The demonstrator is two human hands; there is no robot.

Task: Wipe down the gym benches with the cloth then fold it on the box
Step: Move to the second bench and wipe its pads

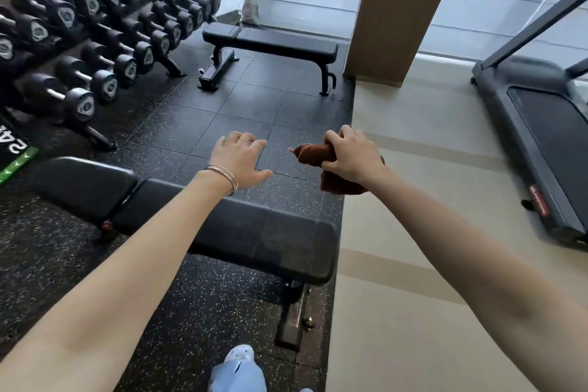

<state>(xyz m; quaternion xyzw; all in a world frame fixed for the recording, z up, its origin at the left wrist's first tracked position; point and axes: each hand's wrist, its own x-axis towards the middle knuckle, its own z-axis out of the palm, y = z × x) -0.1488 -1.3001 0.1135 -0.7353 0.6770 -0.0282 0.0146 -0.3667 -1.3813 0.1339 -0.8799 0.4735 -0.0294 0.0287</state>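
A black padded gym bench [261, 242] lies across the lower middle of the head view, right below my outstretched arms. A second black bench [280, 41] stands farther back near the window. My right hand [351, 154] grips a bunched rust-brown cloth [313, 154] in the air beyond the near bench's right end. My left hand [240, 157], with thin bracelets at the wrist, hovers palm down with relaxed spread fingers, a little left of the cloth and holding nothing. No box shows clearly in view.
A dumbbell rack [95, 25] fills the left side. A treadmill [541, 143] stands at the right on pale flooring. A brown pillar [401, 13] rises behind the far bench, and a small bag [250, 9] sits by the window. My shoe [240, 356] is at the bottom.
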